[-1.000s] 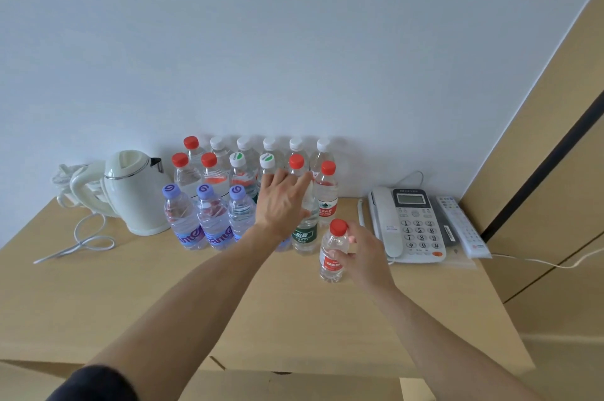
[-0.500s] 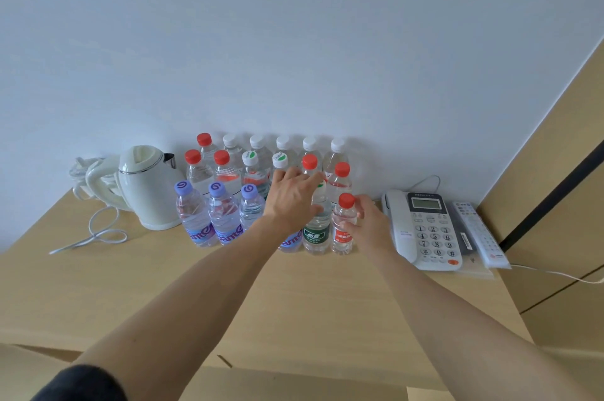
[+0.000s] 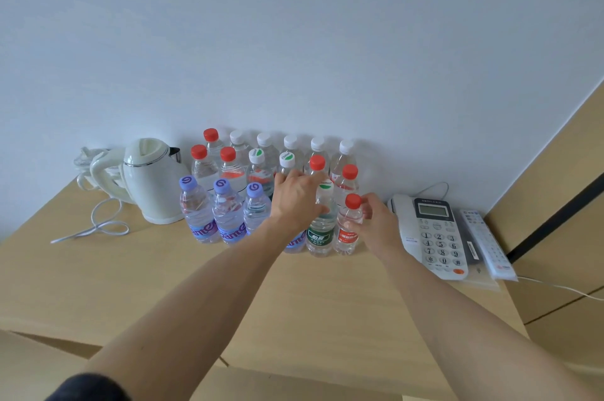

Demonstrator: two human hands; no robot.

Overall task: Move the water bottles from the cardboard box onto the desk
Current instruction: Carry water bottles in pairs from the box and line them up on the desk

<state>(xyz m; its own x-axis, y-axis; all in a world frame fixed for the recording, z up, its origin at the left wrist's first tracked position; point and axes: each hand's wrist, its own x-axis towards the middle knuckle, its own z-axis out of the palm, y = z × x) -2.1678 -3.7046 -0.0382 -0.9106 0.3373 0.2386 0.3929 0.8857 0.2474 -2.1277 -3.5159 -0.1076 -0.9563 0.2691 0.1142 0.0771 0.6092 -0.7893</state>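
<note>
Several water bottles stand in rows at the back of the wooden desk (image 3: 327, 309), against the wall. My right hand (image 3: 376, 224) grips a small red-capped, red-labelled bottle (image 3: 349, 234), which stands upright at the right end of the front row. My left hand (image 3: 294, 201) lies with its fingers spread against the bottles beside it. It touches a green-labelled bottle (image 3: 321, 234) and covers most of a purple-labelled bottle (image 3: 294, 243). Three purple-capped bottles (image 3: 225, 214) stand to the left. A cardboard box flap (image 3: 36, 368) shows at the bottom edge.
A white electric kettle (image 3: 150, 181) with a loose cord (image 3: 98, 224) stands left of the bottles. On their right are a white desk telephone (image 3: 434, 234) and a remote control (image 3: 487, 243). A wooden panel (image 3: 562, 204) rises at the right.
My right hand has carried the red-capped bottle from the middle of the desk back into the front row, next to the green-labelled bottle. My left hand has stayed on the bottles.
</note>
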